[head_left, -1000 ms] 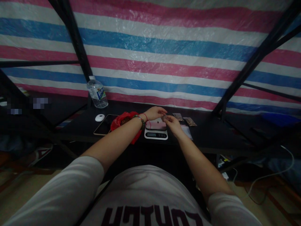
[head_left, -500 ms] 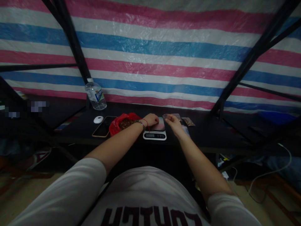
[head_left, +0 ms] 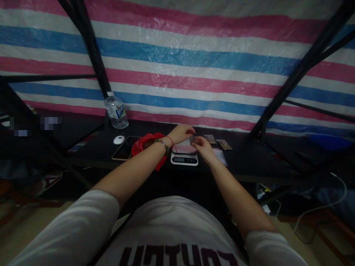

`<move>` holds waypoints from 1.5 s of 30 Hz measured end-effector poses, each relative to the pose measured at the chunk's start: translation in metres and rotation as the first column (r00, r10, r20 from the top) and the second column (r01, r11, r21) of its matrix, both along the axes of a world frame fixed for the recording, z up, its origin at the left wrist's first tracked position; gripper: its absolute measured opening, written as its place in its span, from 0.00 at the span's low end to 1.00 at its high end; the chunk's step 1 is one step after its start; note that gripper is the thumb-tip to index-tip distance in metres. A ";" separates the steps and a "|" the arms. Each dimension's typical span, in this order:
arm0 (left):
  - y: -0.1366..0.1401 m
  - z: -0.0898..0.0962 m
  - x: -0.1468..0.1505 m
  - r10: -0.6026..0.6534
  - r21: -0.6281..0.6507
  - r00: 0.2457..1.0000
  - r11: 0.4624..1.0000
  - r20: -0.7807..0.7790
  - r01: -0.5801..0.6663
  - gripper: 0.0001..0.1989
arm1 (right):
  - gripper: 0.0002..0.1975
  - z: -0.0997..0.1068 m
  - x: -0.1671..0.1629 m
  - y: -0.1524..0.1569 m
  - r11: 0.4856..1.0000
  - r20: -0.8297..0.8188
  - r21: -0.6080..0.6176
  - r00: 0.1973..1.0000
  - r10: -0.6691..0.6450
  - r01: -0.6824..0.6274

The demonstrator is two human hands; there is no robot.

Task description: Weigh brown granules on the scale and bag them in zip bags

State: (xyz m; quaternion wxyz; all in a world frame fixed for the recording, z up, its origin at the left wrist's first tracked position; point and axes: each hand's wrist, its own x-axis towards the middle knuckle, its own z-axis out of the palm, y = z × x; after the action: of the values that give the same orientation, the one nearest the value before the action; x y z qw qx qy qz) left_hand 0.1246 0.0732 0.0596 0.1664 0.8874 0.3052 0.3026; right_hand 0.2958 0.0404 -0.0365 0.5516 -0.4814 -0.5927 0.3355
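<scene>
Small packet (head_left: 193, 140) sits pinched between both hands just above the pink-topped scale (head_left: 184, 154), left hand (head_left: 181, 133) gripping its far edge, right hand (head_left: 202, 145) its near side. Filling or sealing seems in hand; next likely needs more from the red bag (head_left: 144, 144) left of the scale.

You see a dim picture: the far striped plastic tarp (head_left: 194, 55) takes most of the light, while the black table (head_left: 244, 159) and the floor on the near left stay in deep shadow. The edges bend strongly, and small details look soft.
</scene>
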 end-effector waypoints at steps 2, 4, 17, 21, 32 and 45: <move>-0.005 0.003 -0.001 -0.008 0.024 1.000 1.000 -0.024 0.008 0.11 | 0.18 0.004 -0.002 -0.003 1.000 0.011 0.017 1.000 0.002 -0.002; -0.009 0.006 0.000 -0.041 0.050 0.996 0.998 -0.082 0.045 0.11 | 0.18 0.008 -0.004 -0.006 1.000 0.013 0.031 1.000 0.002 -0.002; -0.017 0.014 -0.109 0.332 -0.087 0.942 0.941 0.041 -0.328 0.13 | 0.22 0.025 0.004 -0.020 0.997 -0.151 -0.026 0.986 0.066 -0.070; -0.044 -0.016 -0.135 0.262 -0.330 0.955 0.922 0.139 -0.205 0.18 | 0.18 0.031 -0.039 -0.035 0.981 -0.051 -0.025 0.980 0.190 -0.191; -0.051 -0.062 -0.163 0.454 -0.420 0.763 0.868 0.459 -0.264 0.26 | 0.22 0.033 -0.149 -0.002 0.912 0.230 -0.056 0.883 0.409 -0.407; -0.043 -0.092 -0.181 0.546 -0.181 0.768 0.837 0.336 -0.516 0.23 | 0.16 0.039 -0.184 0.024 0.840 0.931 -0.243 0.125 0.342 -0.486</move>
State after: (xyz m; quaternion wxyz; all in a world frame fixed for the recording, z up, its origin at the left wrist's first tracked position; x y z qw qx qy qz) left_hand -0.0560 0.0301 -0.0327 0.1637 0.6831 0.5175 0.4886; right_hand 0.1120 0.0643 0.0028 -0.0075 -0.3646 -0.9278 0.0789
